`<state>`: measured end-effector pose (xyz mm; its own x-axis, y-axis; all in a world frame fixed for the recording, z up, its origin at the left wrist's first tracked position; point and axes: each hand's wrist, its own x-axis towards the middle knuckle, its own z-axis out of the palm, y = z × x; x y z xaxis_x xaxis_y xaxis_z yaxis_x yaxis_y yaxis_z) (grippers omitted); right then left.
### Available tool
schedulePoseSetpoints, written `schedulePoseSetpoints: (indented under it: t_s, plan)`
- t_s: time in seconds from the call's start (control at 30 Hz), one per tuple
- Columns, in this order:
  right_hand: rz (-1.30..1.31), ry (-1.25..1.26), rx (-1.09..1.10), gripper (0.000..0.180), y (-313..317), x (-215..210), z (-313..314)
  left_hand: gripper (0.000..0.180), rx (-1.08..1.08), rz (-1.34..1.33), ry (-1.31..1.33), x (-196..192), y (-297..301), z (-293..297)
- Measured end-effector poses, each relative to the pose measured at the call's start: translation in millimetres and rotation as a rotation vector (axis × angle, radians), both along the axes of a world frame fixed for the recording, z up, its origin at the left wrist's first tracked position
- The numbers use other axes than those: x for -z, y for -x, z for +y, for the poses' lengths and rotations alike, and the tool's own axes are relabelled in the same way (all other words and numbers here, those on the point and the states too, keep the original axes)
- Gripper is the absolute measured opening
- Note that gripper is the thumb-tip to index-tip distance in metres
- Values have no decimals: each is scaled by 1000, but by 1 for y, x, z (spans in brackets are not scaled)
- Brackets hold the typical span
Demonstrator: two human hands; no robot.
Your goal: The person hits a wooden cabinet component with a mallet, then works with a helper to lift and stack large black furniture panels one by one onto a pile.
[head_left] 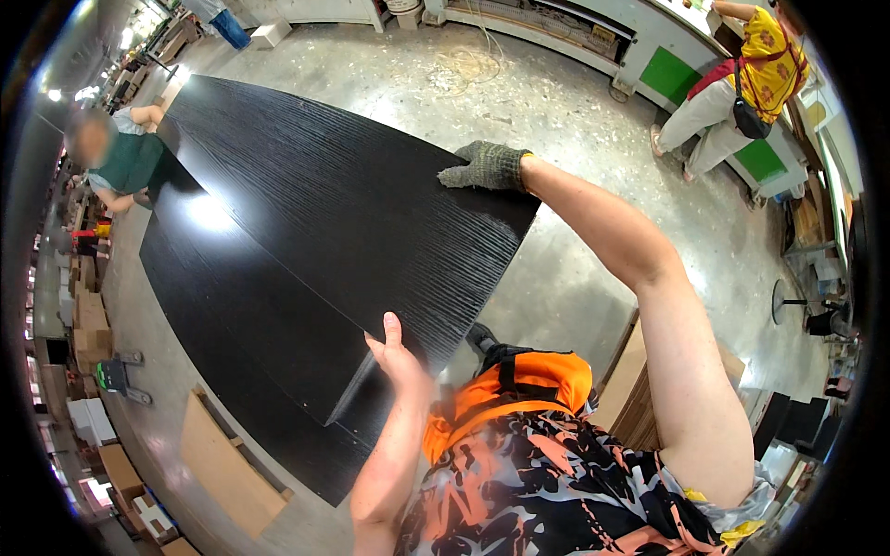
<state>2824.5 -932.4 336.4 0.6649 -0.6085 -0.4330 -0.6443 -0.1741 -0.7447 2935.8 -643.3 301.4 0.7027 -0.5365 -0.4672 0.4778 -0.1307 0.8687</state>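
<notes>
Black board (pixel 324 185), one, wide, wood-grained, stretching from the person's hands toward a co-worker (pixel 130 153) at the far left end; a second black board (pixel 250 334) along its left side, support beneath both out of sight. Right hand (pixel 491 167), in a grey knit glove, laid over the right edge near the close corner; how firmly it closes, cannot tell. Left hand (pixel 403 361), bare, thumb raised at the near edge, remaining fingers hidden, so its grip cannot be told either. Also listed: brown board (pixel 227 463) on the floor at left, stacked boards (pixel 635 398) at lower right, concrete floor (pixel 575 269). Likely faults: smooth faces could slide against each other and scuff if the two ends move unevenly; bare fingers could be pinched between edges; a corner could drop and chip should the gloved hold slip
</notes>
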Motion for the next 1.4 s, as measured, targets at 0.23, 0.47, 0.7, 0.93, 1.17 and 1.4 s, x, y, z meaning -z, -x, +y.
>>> schedulePoseSetpoints:
  t_s: [0.23, 0.47, 0.7, 0.93, 1.17, 1.4]
  plan:
    - [-44, -59, 21, 64, 1, 3, -1, 78, 32, -112, -9, 14, -6, 5]
    - [-37, -84, 29, 65, 3, 5, -2, 85, 9, -77, -75, 18, -5, 5]
    - [2, -21, -14, 66, 2, -6, 2, 83, 27, -97, -16, 15, -6, 6]
    - [40, 71, -81, 71, 4, 0, 1, 83, -13, -101, -33, 10, 1, 2]
    - [115, 94, -77, 76, -3, -5, 8, 79, -22, -114, 8, 19, -7, 2]
    - [318, 679, 130, 89, -7, -17, 19, 67, -1, -150, -4, 32, -14, -19]
